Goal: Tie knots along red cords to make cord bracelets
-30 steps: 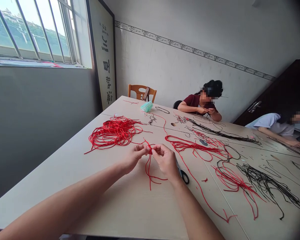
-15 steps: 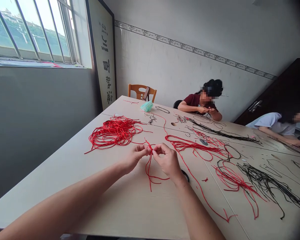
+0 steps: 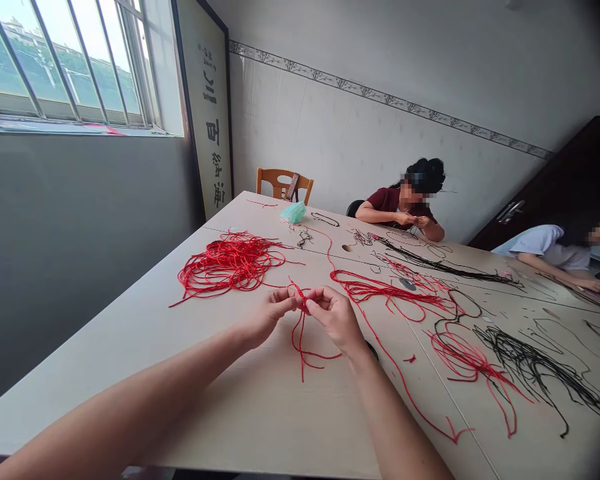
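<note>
Between my two hands, above the pale table (image 3: 190, 413), is a red cord (image 3: 301, 340) with a short knotted or braided upper part and several loose ends hanging below. My left hand (image 3: 273, 313) pinches the knotted part between thumb and fingers. Close against it, my right hand (image 3: 334, 317) pinches the cord at the lower end of that part. The exact knot is partly covered by my fingertips. A large tangled pile of red cords (image 3: 235, 263) lies beyond my left hand. Partly hidden by my right wrist is a black ring-like object (image 3: 373, 350).
Looped red cords (image 3: 390, 290) and bundles of black cord (image 3: 540, 363) lie to the right. A green plastic bag (image 3: 293, 213) sits toward the far edge, near a wooden chair (image 3: 285, 183). Two people work across the table, one in a dark red top (image 3: 380, 203), one in white (image 3: 535, 240).
My right thumb and fingers have closed in slightly on the cord, and the hanging ends have shifted a little. My left hand stays in place.
</note>
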Demonstrator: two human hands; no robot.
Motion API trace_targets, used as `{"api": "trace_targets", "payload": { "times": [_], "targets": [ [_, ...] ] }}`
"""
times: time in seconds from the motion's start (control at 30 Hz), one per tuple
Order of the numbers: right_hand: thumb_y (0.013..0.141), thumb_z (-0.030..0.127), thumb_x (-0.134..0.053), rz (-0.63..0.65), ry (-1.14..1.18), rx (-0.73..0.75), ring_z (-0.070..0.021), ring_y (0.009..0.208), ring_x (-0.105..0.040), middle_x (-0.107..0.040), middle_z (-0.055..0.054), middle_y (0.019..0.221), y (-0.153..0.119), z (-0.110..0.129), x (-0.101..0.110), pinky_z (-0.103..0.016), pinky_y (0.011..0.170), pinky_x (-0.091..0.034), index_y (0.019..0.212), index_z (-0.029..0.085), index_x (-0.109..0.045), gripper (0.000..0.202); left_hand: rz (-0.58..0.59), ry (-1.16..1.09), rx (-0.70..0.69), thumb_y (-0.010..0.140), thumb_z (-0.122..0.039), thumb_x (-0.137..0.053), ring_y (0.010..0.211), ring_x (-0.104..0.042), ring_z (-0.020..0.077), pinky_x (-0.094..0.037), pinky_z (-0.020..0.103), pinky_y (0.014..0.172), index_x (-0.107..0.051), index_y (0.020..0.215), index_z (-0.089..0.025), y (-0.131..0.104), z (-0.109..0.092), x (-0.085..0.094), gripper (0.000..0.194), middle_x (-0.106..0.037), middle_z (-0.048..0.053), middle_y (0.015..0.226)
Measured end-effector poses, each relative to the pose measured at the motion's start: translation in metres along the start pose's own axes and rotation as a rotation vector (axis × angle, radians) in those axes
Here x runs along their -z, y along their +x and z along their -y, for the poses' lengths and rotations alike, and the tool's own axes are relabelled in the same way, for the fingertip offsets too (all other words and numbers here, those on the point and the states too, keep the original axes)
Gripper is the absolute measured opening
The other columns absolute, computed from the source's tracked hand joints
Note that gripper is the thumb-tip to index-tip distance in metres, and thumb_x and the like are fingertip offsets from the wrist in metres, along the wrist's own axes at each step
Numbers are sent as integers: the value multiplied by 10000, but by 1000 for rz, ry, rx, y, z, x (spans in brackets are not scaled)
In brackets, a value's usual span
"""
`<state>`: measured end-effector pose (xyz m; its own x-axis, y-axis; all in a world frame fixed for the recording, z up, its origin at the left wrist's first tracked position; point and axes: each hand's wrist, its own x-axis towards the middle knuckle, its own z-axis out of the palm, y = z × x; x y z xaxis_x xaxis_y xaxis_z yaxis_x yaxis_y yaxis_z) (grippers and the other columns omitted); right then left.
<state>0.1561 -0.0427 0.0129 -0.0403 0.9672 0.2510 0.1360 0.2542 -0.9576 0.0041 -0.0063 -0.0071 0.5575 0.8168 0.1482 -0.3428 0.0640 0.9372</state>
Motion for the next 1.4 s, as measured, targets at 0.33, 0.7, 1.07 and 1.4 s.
{"api": "trace_targets", "payload": {
  "times": [0.33, 0.7, 1.07, 1.4],
  "targets": [
    [733, 208, -561, 1, -140, 49, -126, 630, -569, -606, -5, 691, -3, 6, -5, -230, 603, -453, 740, 173, -531, 47, 4, -16, -18, 739, -233, -592, 643, -419, 94, -289, 221, 624, -573, 683, -155, -2, 0, -2, 98, -526, -21, 659],
    [725, 263, -556, -23, -85, 16, -146, 638, -600, -617, -9, 684, -2, 1, -9, -261, 623, -480, 747, 177, -499, 105, 31, -7, -47, 742, -260, -606, 658, -474, 106, -345, 236, 691, -592, 686, -135, 1, -1, -1, 138, -572, 1, 662],
    [744, 318, -558, -67, -68, -6, -161, 617, -615, -633, -32, 673, -2, -1, -11, -288, 627, -501, 743, 182, -481, 156, 43, 43, -72, 734, -347, -634, 696, -514, 123, -392, 261, 723, -591, 731, -122, 2, -3, 0, 230, -579, 16, 710],
    [764, 305, -532, -181, -242, 38, -124, 471, -547, -555, 21, 556, -3, -12, -14, -245, 524, -465, 755, 195, -478, 123, -5, 277, -115, 747, -359, -622, 706, -534, 131, -393, 245, 674, -611, 756, -124, 2, -3, 5, 235, -608, 31, 743]
  ]
}}
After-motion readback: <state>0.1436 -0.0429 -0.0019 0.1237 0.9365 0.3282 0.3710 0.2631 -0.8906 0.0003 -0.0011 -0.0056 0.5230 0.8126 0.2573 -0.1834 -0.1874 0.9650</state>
